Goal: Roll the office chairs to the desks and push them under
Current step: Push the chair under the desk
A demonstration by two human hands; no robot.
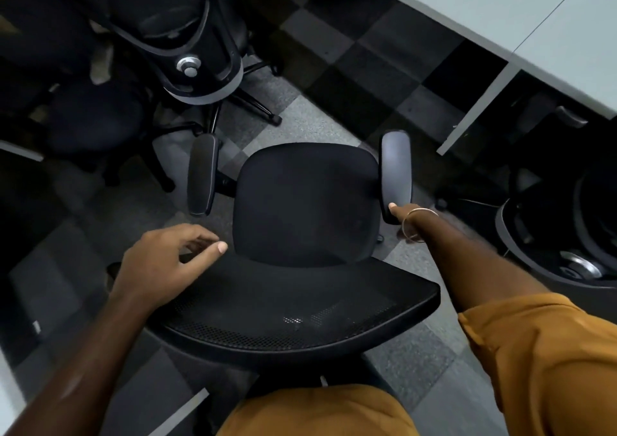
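Observation:
A black office chair [307, 202] stands right in front of me, seen from above, with its mesh backrest [300, 312] nearest me. My right hand [400, 213] grips the rear end of the chair's right armrest [395, 172]; only the thumb and wrist show. My left hand [163, 265] hovers just above the backrest's left top corner, fingers loosely curled and holding nothing. The left armrest [202, 175] is untouched. A white desk [500, 11] runs along the upper right, its leg panel [474, 111] ahead of the chair.
A second black chair [187, 45] stands at the upper left with its star base on the checkered carpet. Another dark chair [96, 121] sits at the far left. A third chair [564, 235] is tucked under the desk at the right. Carpet [334, 85] lies between chair and desk.

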